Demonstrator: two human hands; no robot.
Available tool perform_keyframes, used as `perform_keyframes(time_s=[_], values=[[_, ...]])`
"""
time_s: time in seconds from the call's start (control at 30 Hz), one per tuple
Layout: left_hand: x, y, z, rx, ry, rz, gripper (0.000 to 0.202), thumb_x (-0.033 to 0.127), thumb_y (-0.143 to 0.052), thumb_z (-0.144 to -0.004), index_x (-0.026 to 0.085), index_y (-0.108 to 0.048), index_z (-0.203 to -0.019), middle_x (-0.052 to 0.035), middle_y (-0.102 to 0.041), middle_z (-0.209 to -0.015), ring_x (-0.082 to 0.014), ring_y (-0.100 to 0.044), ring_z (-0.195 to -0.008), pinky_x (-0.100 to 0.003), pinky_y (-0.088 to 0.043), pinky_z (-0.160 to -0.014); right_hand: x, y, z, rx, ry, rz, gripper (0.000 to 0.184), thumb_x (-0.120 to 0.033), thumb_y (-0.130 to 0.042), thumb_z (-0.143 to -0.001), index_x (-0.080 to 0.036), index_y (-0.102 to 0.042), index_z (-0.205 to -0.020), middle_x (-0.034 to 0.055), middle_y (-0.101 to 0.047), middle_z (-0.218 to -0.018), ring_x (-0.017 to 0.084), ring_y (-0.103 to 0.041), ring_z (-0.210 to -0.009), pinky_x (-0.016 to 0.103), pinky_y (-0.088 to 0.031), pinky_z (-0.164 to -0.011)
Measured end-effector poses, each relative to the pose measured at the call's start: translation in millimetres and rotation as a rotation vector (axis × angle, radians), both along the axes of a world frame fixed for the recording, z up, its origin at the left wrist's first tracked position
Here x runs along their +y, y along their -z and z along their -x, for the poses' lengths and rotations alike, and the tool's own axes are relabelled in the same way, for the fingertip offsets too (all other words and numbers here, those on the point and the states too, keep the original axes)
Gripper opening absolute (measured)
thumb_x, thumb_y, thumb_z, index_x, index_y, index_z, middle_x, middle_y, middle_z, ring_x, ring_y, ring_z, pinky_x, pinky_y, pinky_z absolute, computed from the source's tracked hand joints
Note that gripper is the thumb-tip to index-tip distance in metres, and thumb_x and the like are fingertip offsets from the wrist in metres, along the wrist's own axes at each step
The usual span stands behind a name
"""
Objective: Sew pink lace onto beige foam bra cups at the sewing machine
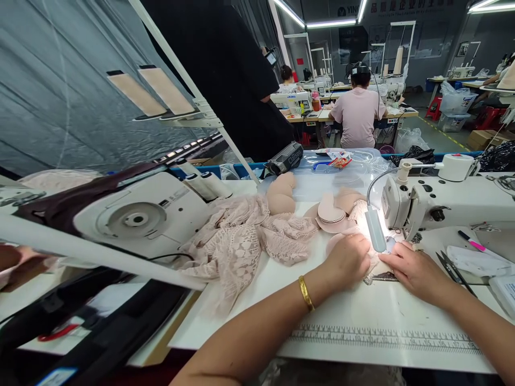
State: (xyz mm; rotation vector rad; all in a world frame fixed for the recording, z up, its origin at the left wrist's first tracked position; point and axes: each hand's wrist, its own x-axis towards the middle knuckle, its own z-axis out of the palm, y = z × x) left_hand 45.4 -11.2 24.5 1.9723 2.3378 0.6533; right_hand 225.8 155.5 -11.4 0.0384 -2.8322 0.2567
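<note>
My left hand (349, 258) lies knuckles-up on a small pale pink fabric piece (337, 242) just left of the sewing machine's needle area, fingers curled down onto it. My right hand (411, 266) rests beside it, fingers pressed flat on the same work under the lamp (375, 229). The white sewing machine (442, 201) stands right behind both hands. A gold bangle (306, 293) circles my left wrist. The part of the fabric under the needle is washed out by the lamp's glare.
A heap of beige lace (241, 238) lies left of my hands, with foam cups (280, 194) and stacked pads (330, 213) behind. Snips (453, 269) and a pink pen (475, 245) lie at right. Another machine (140, 217) sits at left. People work at tables behind.
</note>
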Motion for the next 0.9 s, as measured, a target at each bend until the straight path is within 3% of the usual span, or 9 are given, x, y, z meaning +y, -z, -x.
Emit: perform_keyframes(time_s=[0.13, 0.27, 0.37, 0.53, 0.63, 0.9], values=[[4.5, -9.4, -6.6, -0.158, -0.118, -0.120, 0.031, 0.009, -0.058, -0.078, 0.023, -0.033, -0.068, 0.0011, -0.051, -0.071, -0.0143, -0.046, -0.064, -0.029, -0.032, -0.056, -6.5, -3.5, 2.2, 0.011, -0.059, -0.004, 0.038, -0.006, -0.042, -0.099, -0.026, -0.069, -0.115, 0.0039, -0.056, -0.087, 0.020, -0.050, -0.080, 0.029, -0.034, -0.061], [12.0, 0.4, -14.9, -0.068, 0.065, -0.123, 0.028, 0.010, -0.059, -0.082, 0.022, -0.040, -0.066, -0.0001, -0.054, -0.071, -0.0156, -0.048, -0.067, -0.030, -0.038, -0.062, -14.2, -10.1, -1.0, 0.032, -0.191, 0.043, 0.029, -0.003, -0.044, -0.097, -0.022, -0.066, -0.097, 0.0041, -0.059, -0.091, 0.019, -0.048, -0.081, 0.031, -0.040, -0.069], [14.8, 12.4, -11.3, 0.078, 0.188, -0.112, 0.023, 0.013, -0.056, -0.093, 0.020, -0.052, -0.072, -0.0026, -0.061, -0.077, -0.0183, -0.054, -0.074, -0.033, -0.044, -0.071, -11.4, -12.3, -7.2, 0.029, -0.232, 0.059, 0.032, -0.004, -0.043, -0.098, -0.023, -0.067, -0.104, 0.0026, -0.057, -0.086, 0.019, -0.048, -0.078, 0.031, -0.040, -0.068], [14.7, 21.0, -3.2, 0.231, 0.208, -0.109, 0.022, 0.015, -0.052, -0.100, 0.018, -0.063, -0.081, -0.0061, -0.066, -0.088, -0.0208, -0.057, -0.082, -0.035, -0.046, -0.078, 1.7, -4.8, -10.4, 0.034, -0.080, 0.045, 0.026, -0.013, -0.044, -0.103, -0.026, -0.067, -0.101, 0.0021, -0.059, -0.081, 0.020, -0.053, -0.073, 0.032, -0.037, -0.062], [17.2, 24.4, -5.3, 0.298, 0.184, -0.136, 0.026, 0.015, -0.052, -0.100, 0.019, -0.063, -0.077, -0.0065, -0.065, -0.084, -0.0218, -0.056, -0.080, -0.037, -0.044, -0.077, 3.8, 1.0, -7.8, 0.037, 0.040, 0.066, 0.026, -0.019, -0.044, -0.105, -0.029, -0.068, -0.111, 0.0018, -0.062, -0.082, 0.020, -0.057, -0.071, 0.031, -0.039, -0.061], [27.0, 32.2, -10.5, 0.310, 0.143, -0.165, 0.025, 0.013, -0.051, -0.099, 0.018, -0.064, -0.079, -0.0056, -0.064, -0.083, -0.0210, -0.056, -0.078, -0.036, -0.042, -0.074, 2.7, 4.3, -5.9, 0.013, 0.100, 0.035, 0.030, -0.022, -0.037, -0.108, -0.027, -0.066, -0.116, 0.0029, -0.062, -0.082, 0.021, -0.060, -0.072, 0.032, -0.040, -0.059]])
